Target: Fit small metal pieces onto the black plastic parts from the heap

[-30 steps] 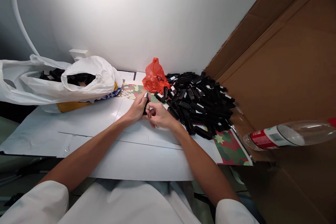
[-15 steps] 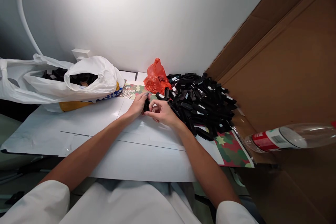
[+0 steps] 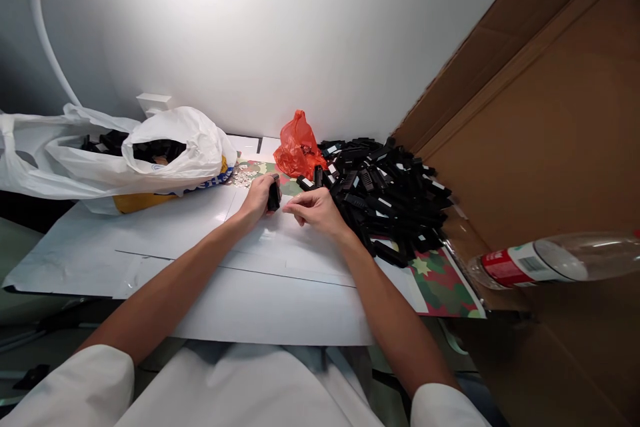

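Note:
My left hand (image 3: 259,195) is closed around a small black plastic piece (image 3: 274,196), held upright over the white tabletop sheet (image 3: 270,280). A short gap to the right, my right hand (image 3: 313,205) has its thumb and forefinger pinched together; anything between the tips is too small to make out. Right behind it lies a big heap of black plastic pieces (image 3: 380,193), some with white labels. Small pale bits (image 3: 243,175) are scattered beyond my left hand.
An orange-red plastic bag (image 3: 299,150) stands by the wall. At the left is a white plastic bag (image 3: 195,140) with black pieces inside. A bottle (image 3: 530,263) with a red and white label lies at the right, beside a tall cardboard sheet (image 3: 540,120). A lamp (image 3: 43,27) rises at the left.
My right hand has drawn away from the black piece, to the right, with its fingers pinched. My left hand has shifted slightly left, still holding the piece.

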`<action>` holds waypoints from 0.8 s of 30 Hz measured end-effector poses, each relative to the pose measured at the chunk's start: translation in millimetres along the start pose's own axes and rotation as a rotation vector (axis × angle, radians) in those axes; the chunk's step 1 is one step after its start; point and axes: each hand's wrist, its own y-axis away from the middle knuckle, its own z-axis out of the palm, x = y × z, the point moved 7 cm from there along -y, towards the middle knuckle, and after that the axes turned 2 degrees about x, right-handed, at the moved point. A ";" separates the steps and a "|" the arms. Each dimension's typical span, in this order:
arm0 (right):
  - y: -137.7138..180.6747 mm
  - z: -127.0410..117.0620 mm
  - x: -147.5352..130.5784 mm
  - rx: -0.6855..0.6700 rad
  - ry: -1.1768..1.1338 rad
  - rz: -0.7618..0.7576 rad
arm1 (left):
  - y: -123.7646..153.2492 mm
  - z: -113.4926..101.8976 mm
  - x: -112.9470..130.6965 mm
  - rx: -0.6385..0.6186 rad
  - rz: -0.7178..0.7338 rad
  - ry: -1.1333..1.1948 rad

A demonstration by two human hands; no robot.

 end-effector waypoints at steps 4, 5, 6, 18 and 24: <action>-1.6 -9.3 -1.3 0.113 -0.044 -0.033 | 6.5 10.0 -3.1 -0.118 -0.114 0.056; -2.2 -11.5 -0.9 0.138 -0.063 -0.035 | 8.5 12.9 -4.2 -0.147 -0.135 0.047; -2.8 -13.4 -0.4 0.159 -0.091 -0.033 | 10.3 15.5 -5.0 -0.172 -0.142 0.027; -1.3 -20.2 -17.3 0.287 -0.315 -0.097 | 27.3 33.8 -1.1 -0.351 0.040 -0.300; 1.0 -10.0 -15.8 0.227 -0.450 -0.127 | 29.8 36.0 -0.5 -0.364 0.063 -0.352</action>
